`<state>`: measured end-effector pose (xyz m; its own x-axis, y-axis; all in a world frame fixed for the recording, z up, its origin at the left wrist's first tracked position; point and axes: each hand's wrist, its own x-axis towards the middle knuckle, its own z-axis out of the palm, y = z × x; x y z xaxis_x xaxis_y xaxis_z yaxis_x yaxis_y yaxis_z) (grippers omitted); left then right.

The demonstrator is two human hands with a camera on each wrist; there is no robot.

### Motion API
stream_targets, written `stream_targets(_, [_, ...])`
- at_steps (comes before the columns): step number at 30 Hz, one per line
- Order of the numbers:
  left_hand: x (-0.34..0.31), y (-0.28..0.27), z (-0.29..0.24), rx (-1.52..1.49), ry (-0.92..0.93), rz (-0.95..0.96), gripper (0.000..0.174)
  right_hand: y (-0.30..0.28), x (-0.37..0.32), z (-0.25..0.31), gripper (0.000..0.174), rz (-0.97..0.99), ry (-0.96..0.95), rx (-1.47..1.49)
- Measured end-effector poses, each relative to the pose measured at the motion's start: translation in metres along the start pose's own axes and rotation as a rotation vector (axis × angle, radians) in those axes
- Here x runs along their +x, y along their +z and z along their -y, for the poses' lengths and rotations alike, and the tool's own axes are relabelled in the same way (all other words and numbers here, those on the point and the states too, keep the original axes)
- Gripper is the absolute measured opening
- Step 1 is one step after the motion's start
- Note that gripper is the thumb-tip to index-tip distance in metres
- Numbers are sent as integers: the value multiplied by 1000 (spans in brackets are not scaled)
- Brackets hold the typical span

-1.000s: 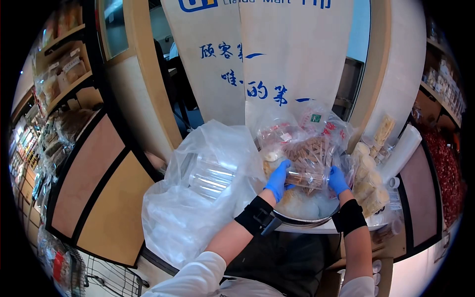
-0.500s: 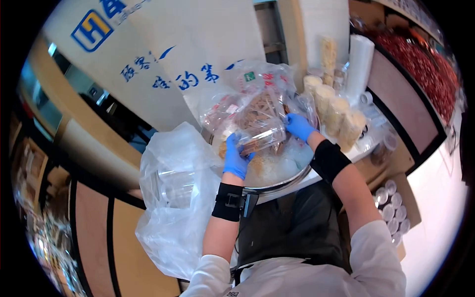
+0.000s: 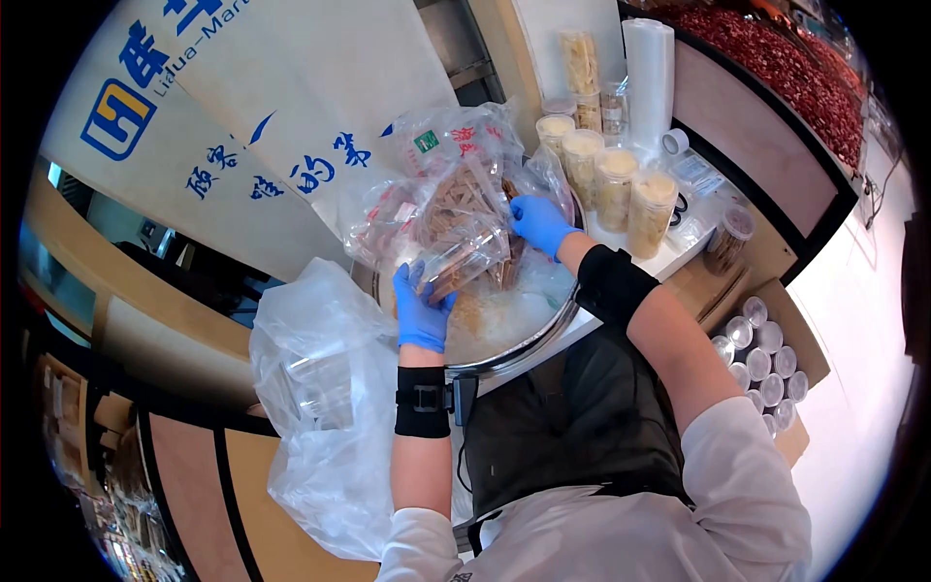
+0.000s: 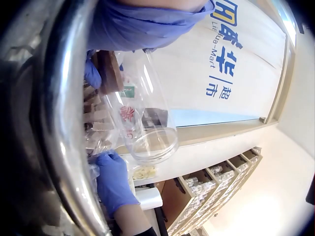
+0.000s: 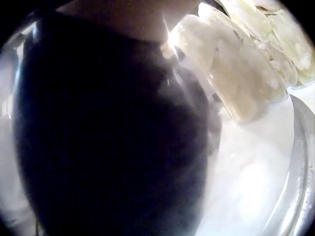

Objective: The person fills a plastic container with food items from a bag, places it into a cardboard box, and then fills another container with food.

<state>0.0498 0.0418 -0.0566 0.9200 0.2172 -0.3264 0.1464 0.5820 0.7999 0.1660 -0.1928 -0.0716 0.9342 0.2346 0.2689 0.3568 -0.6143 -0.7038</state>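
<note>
So in the head view, the left hand (image 3: 424, 315) gripped a clear plastic jar (image 3: 465, 260) by its seven o'clock end, over the steel bowl (image 3: 514, 353). Brown strips (image 3: 456, 199) sat in a plastic bag (image 3: 490, 126) around the jar's twelve. The right hand (image 3: 543, 225) was at two, right by the bag; couldn't tell if it pinched anything. Filled jars (image 3: 615, 189) lined the tabletop (image 3: 669, 254) at the bowl's two. Left wrist: the jar slanted, round end toward five. Right wrist: mostly dark blur, filled jars around two.
</note>
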Motion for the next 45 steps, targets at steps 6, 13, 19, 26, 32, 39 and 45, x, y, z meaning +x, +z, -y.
stream_targets(6, [2, -1, 1, -4, 7, -16, 61, 5, 2, 3, 14, -173, 4, 261])
stream_targets(13, [2, -3, 0, -48, 27, -52, 57, 7, 12, -11, 22, -420, -66, 118])
stream_targets(19, [6, -7, 2, -69, 76, -77, 57, 0, 21, -17, 23, -406, -18, 631])
stream_targets(26, [10, -6, 6, -105, 67, -79, 48, -54, -26, 46, 23, -119, -82, 810])
stream_targets(32, [-4, 9, -2, -41, 120, 57, 41, -56, -63, 96, 23, 240, 26, 554])
stream_targets(39, [-13, 19, -7, -5, 131, 36, 37, -54, -66, 103, 31, 520, 125, 542])
stream_targets(45, [-17, 21, -5, 46, 214, 67, 43, -72, -67, 116, 44, 741, -46, 563])
